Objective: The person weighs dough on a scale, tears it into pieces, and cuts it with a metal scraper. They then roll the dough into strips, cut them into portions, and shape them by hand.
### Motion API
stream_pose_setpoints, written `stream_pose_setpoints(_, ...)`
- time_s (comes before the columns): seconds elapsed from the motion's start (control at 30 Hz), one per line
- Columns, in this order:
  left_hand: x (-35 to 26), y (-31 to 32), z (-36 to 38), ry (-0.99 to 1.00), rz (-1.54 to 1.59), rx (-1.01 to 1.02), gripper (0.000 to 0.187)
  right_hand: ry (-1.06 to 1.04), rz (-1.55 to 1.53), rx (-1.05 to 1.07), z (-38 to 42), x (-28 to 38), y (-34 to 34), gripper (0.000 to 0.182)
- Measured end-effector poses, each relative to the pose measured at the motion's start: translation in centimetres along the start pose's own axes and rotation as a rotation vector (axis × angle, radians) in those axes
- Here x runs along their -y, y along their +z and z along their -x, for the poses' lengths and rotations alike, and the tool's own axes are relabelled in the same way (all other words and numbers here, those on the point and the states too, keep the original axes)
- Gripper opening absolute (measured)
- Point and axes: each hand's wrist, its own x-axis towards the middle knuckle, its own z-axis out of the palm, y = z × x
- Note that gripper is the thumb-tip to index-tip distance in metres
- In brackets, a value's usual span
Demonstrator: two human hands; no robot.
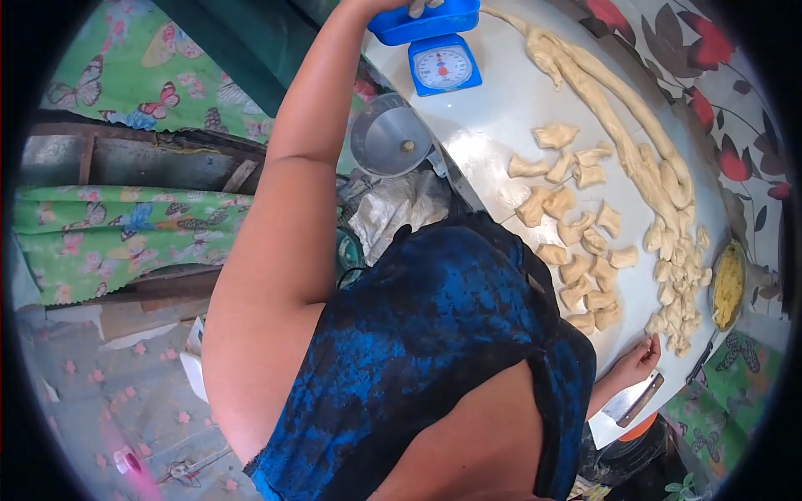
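At the top edge of the head view, my left hand (418,7) is at the blue tray (430,25) of a kitchen scale (443,67). The frame cuts the hand off, and its grip cannot be made out. My right hand (642,361), fingers curled together, is at the lower right beside a heap of small dough pieces (675,288); anything inside it is hidden. Larger cut dough pieces (576,225) lie scattered on the white table (493,125). Long dough strips (614,125) run along the table's far side.
A broad-bladed knife (639,399) lies below my right hand. An oval dish of yellow food (729,285) stands at the right edge. A metal pot (390,135) and crumpled sacking (393,213) are left of the table. Flowered cloth (710,75) hangs behind.
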Motion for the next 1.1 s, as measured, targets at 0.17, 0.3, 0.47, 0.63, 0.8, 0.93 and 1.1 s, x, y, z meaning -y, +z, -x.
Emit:
stream_pose_setpoints(0.17, -0.4, 0.4, -0.5, 0.05, -0.069, 0.188, 0.026, 0.015, -0.013, 0.011, -0.1, -0.1, -0.1, 0.025)
stream_pose_setpoints(0.3, -0.4, 0.8, -0.3, 0.046, -0.057, 0.038, 0.027, 0.041, -0.021, 0.016, 0.0, -0.3, -0.1, 0.024)
stream_pose_setpoints(0.47, -4.1, -0.8, 1.3, 0.113, -0.068, -0.16, 0.028, 0.017, 0.017, 0.013, 0.0, 0.0, -0.1, 0.024)
stream_pose_setpoints(0.63, -7.1, -2.0, 3.2, 0.071, -0.045, -0.232, 0.029, 0.02, -0.016, 0.014, -0.1, -0.5, -0.1, 0.025)
stream_pose_setpoints(0.8, -7.6, -2.1, 4.5, 0.184, -0.073, -0.319, 0.031, 0.032, -0.019, 0.016, 0.0, -0.2, -0.1, 0.025)
stream_pose_setpoints(0.93, -7.9, -2.1, 5.4, 0.116, -0.014, -0.325, 0.032, 0.023, -0.027, 0.007, -0.1, -0.2, -0.1, 0.025)
stream_pose_setpoints(1.1, -5.3, -1.9, 4.0, -0.069, 0.007, -0.015, 0.037, 0.012, 0.036, 0.008, 0.0, 0.7, -0.1, 0.025)
